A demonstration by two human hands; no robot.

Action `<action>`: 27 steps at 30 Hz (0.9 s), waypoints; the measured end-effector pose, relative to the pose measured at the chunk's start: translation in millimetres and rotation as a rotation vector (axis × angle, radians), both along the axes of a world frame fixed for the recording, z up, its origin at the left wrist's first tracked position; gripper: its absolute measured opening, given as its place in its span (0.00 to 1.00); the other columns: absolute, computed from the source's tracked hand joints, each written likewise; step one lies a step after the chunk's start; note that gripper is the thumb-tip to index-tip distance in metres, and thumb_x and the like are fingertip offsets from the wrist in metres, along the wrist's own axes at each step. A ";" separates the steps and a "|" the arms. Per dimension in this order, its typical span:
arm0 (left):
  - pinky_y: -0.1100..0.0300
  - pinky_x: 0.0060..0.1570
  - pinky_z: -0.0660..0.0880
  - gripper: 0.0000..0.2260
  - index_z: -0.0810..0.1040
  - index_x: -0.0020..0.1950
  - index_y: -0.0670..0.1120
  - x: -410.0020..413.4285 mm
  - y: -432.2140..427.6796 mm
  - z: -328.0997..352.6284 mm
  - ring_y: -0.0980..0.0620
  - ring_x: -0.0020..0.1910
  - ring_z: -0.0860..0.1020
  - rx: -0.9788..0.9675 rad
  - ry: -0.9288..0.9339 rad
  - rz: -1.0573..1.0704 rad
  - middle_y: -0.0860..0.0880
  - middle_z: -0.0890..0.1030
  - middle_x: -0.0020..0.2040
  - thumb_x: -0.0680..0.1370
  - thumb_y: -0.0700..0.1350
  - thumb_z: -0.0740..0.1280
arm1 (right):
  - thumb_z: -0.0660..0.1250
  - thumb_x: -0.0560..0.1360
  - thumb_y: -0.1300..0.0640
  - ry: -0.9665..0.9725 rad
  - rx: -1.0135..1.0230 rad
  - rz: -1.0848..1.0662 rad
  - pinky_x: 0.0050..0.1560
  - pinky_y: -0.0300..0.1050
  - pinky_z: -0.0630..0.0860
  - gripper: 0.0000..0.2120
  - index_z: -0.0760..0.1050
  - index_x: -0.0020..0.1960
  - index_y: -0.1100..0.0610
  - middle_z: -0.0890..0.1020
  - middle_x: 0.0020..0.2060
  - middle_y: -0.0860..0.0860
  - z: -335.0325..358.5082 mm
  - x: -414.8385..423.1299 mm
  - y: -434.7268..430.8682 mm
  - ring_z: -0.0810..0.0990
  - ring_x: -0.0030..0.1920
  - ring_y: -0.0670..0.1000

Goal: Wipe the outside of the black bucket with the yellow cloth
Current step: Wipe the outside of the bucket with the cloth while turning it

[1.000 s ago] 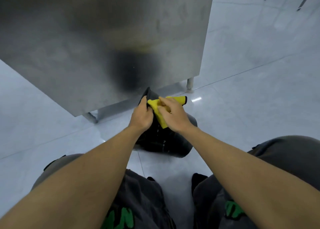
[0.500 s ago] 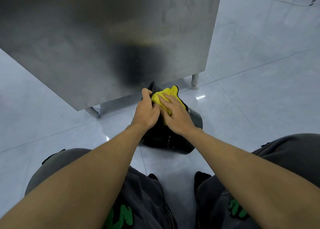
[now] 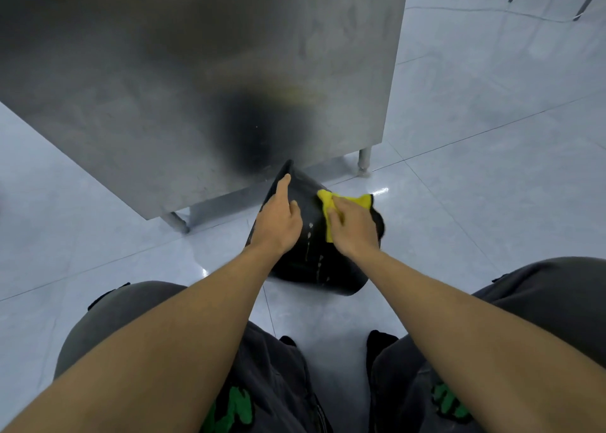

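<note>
Left hand (image 3: pixel 278 224) — fingers seemingly hooked over the rim — holds the bucket (image 3: pixel 308 263); right hand (image 3: pixel 355 229), fingers curled, presses cloth (image 3: pixel 359 200) onto it.

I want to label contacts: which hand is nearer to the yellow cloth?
Right. The right hand holds the yellow cloth against the black bucket; the left hand holds the bucket's rim, to the left of the cloth, not touching it.

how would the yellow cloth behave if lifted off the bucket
Probably floppy: the yellow cloth bunches and folds under the right hand. Likely light for its size: it looks thin where it follows the side of the black bucket.
</note>
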State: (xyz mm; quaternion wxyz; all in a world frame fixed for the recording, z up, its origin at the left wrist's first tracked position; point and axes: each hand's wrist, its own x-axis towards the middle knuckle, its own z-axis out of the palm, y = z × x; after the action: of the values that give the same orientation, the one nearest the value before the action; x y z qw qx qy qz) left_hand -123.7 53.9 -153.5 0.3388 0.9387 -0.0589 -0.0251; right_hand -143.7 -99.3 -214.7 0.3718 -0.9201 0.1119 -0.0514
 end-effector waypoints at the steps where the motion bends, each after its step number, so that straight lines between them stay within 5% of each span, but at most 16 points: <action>1: 0.49 0.49 0.75 0.27 0.54 0.80 0.54 0.0 -2.6 1.6 0.45 0.47 0.78 0.000 0.008 -0.008 0.47 0.80 0.48 0.81 0.44 0.57 | 0.58 0.82 0.50 -0.079 -0.002 0.074 0.68 0.53 0.69 0.19 0.74 0.70 0.52 0.77 0.67 0.51 5.6 1.9 6.9 0.73 0.68 0.55; 5: 0.43 0.54 0.75 0.25 0.57 0.74 0.47 1.0 -6.4 8.2 0.40 0.54 0.77 -0.015 0.033 -0.016 0.42 0.79 0.57 0.78 0.41 0.58 | 0.60 0.81 0.45 -0.191 0.005 0.108 0.69 0.49 0.68 0.20 0.72 0.72 0.47 0.74 0.67 0.50 6.8 -4.9 16.1 0.68 0.67 0.52; 9: 0.40 0.43 0.78 0.14 0.60 0.64 0.47 -5.6 -3.2 12.6 0.42 0.43 0.80 -0.020 0.019 -0.026 0.43 0.79 0.47 0.80 0.39 0.59 | 0.54 0.82 0.42 0.144 -0.019 -0.157 0.63 0.53 0.66 0.20 0.76 0.67 0.46 0.75 0.64 0.57 -15.7 -9.3 -13.2 0.68 0.65 0.63; 11: 0.46 0.37 0.80 0.14 0.61 0.66 0.48 -7.4 -0.4 10.7 0.47 0.39 0.79 0.047 -0.012 -0.001 0.44 0.80 0.46 0.82 0.41 0.60 | 0.53 0.82 0.41 0.289 0.058 -0.234 0.61 0.53 0.66 0.20 0.77 0.65 0.47 0.74 0.61 0.60 -21.3 -11.6 -23.5 0.69 0.62 0.65; 14: 0.56 0.30 0.71 0.17 0.62 0.70 0.50 -7.0 -0.3 9.5 0.51 0.34 0.76 0.117 -0.069 0.022 0.48 0.78 0.39 0.82 0.43 0.60 | 0.56 0.82 0.43 0.230 0.052 -0.229 0.63 0.54 0.67 0.19 0.79 0.62 0.50 0.74 0.61 0.60 -14.7 -13.1 -17.1 0.70 0.61 0.66; 20: 0.52 0.47 0.74 0.24 0.60 0.77 0.52 -2.7 -4.9 4.9 0.46 0.47 0.78 -0.064 0.009 0.035 0.48 0.79 0.45 0.80 0.44 0.58 | 0.60 0.82 0.49 -0.175 0.103 0.125 0.65 0.47 0.68 0.17 0.76 0.68 0.48 0.74 0.64 0.51 19.1 0.5 33.6 0.68 0.64 0.53; 27: 0.43 0.53 0.76 0.32 0.44 0.82 0.55 -2.7 6.0 5.5 0.43 0.48 0.77 0.108 0.062 0.007 0.47 0.75 0.59 0.82 0.41 0.55 | 0.53 0.82 0.44 0.142 -0.064 -0.066 0.71 0.57 0.64 0.23 0.65 0.76 0.44 0.67 0.73 0.56 -12.1 -3.4 5.4 0.61 0.72 0.62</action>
State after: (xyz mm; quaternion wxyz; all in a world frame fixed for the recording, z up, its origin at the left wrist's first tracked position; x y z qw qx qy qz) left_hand -126.4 59.9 -148.0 0.2895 0.9545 -0.0438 -0.0559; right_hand -147.1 -93.9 -226.8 0.3312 -0.9287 0.1667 -0.0017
